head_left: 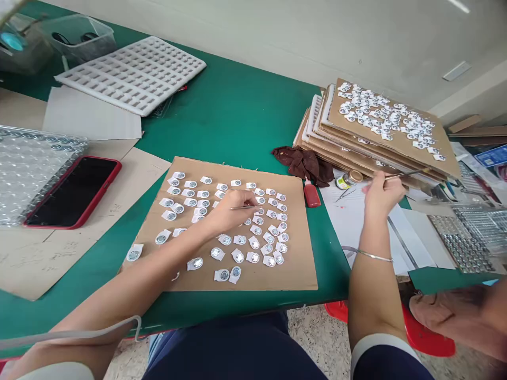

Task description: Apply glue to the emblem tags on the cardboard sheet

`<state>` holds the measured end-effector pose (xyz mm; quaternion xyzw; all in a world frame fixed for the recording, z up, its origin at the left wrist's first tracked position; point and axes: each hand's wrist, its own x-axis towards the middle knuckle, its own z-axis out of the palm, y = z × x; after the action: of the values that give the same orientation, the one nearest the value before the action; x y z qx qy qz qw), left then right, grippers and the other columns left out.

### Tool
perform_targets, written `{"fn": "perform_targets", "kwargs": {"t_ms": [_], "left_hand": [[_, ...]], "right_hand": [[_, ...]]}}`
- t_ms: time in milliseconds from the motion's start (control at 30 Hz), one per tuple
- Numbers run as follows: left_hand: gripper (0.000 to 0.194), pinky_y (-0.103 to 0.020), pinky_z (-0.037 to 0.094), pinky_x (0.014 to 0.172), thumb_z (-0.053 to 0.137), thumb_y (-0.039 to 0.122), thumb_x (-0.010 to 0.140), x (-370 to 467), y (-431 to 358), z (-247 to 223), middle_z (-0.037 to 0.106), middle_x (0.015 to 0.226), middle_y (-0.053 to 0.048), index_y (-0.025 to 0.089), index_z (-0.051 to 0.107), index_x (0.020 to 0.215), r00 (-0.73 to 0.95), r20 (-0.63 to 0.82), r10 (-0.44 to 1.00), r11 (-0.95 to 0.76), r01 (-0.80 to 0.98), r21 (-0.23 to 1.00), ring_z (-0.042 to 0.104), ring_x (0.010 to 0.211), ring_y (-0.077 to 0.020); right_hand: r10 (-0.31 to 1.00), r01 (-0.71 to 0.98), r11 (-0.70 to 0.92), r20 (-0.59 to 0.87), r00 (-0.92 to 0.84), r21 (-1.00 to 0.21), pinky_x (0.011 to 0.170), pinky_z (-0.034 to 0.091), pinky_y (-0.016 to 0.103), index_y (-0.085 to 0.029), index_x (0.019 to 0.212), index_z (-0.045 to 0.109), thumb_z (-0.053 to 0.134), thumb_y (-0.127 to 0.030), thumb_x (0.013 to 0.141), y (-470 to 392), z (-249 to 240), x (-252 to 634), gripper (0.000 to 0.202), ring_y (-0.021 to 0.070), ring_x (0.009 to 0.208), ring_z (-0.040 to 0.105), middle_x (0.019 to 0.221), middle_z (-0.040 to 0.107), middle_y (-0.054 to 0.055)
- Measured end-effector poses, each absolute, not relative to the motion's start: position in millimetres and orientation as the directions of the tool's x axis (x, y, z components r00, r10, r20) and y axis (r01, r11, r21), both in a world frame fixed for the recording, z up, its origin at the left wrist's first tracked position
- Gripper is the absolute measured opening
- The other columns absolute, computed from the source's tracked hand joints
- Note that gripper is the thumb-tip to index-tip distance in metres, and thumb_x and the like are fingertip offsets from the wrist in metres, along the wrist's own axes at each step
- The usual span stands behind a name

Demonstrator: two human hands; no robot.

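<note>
My left hand point(236, 205) is closed over the middle of a brown cardboard sheet point(146, 237), its fingers pinching a thin metal tool point(243, 207) that looks like tweezers. Around it lie several small round silver pieces on white tabs, such as a piece point(253, 242) just below the hand. My right hand point(382, 194) is closed on a slim brush-like stick point(410, 173), held to the right of the sheet near a small glass jar point(349, 179). The tips of the left fingers are partly hidden.
A stack of cardboard sheets point(336, 140) with more silver pieces stands at back right. Beside it are a brown cloth point(303, 162), a red bottle point(311, 194) and white papers point(340, 221). A phone point(75, 191) and white foam tray point(134, 74) lie left. Another person point(455, 316) is at right.
</note>
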<state>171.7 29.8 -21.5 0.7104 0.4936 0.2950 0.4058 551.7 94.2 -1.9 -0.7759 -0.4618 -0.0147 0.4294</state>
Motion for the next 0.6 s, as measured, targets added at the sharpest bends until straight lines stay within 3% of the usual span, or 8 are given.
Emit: {"fn": "perform_targets", "kwargs": {"t_ms": [100,200,300,400,500,600], "left_hand": [[0.011,-0.020,0.038,0.049,0.060,0.026,0.073,167.5,38.6,-16.5,0.063,0.064,0.000,0.016,0.065,0.072,0.264,0.010,0.964,-0.141,0.483,0.864,0.053,0.054,-0.0093],[0.012,-0.021,0.039,0.050,0.060,0.026,0.073,168.2,45.6,-14.7,0.064,0.065,-0.001,0.015,0.065,0.073,0.217,-0.005,0.976,-0.106,0.495,0.862,0.055,0.056,-0.0104],[0.012,-0.021,0.039,0.050,0.060,0.026,0.073,175.2,47.2,-16.8,0.064,0.066,-0.002,0.015,0.066,0.073,0.190,0.000,0.982,-0.096,0.495,0.863,0.055,0.058,-0.0111],[0.010,-0.020,0.039,0.052,0.060,0.023,0.073,182.9,44.0,-21.2,0.064,0.064,-0.001,0.016,0.066,0.072,0.195,0.051,0.979,-0.143,0.493,0.858,0.055,0.058,-0.0105],[0.009,-0.020,0.036,0.049,0.059,0.021,0.074,185.8,38.8,-25.2,0.061,0.059,0.001,0.016,0.065,0.071,0.197,0.080,0.977,-0.171,0.508,0.844,0.051,0.053,-0.0083],[0.009,-0.019,0.035,0.047,0.059,0.020,0.075,184.9,34.5,-28.9,0.059,0.058,0.002,0.015,0.064,0.070,0.193,0.069,0.979,-0.160,0.506,0.847,0.048,0.050,-0.0071]], "right_hand": [[0.770,0.800,-0.339,0.341,0.538,-0.495,0.080,0.038,0.053,-0.019,0.062,0.055,0.066,-0.036,0.066,62.3,-0.6,569.9,0.021,0.0371,0.089,0.059,0.069,0.058,0.013],[0.870,0.886,-0.376,0.224,0.438,-0.271,0.080,0.039,0.053,-0.014,0.087,0.063,0.058,-0.043,0.072,48.3,-11.7,557.3,0.033,0.0356,0.089,0.058,0.090,0.060,0.019],[0.940,0.918,-0.241,0.160,0.301,-0.314,0.081,0.044,0.042,-0.016,0.116,0.055,0.048,-0.051,0.078,49.6,-31.3,519.0,0.052,0.0248,0.086,0.060,0.105,0.061,0.014],[0.983,0.938,-0.130,0.082,0.164,-0.320,0.083,0.045,0.041,-0.014,0.127,0.045,0.055,-0.055,0.073,55.3,-49.6,481.4,0.069,0.0288,0.099,0.057,0.115,0.057,0.017],[0.982,0.943,-0.123,0.101,0.161,-0.309,0.084,0.044,0.044,-0.013,0.122,0.050,0.056,-0.047,0.073,56.3,-57.9,468.4,0.060,0.0320,0.100,0.056,0.108,0.059,0.018],[0.967,0.877,-0.171,0.097,0.238,-0.450,0.079,0.046,0.045,-0.019,0.109,0.057,0.057,-0.044,0.073,52.2,-51.7,477.5,0.044,0.0285,0.086,0.059,0.094,0.064,0.012]]}}
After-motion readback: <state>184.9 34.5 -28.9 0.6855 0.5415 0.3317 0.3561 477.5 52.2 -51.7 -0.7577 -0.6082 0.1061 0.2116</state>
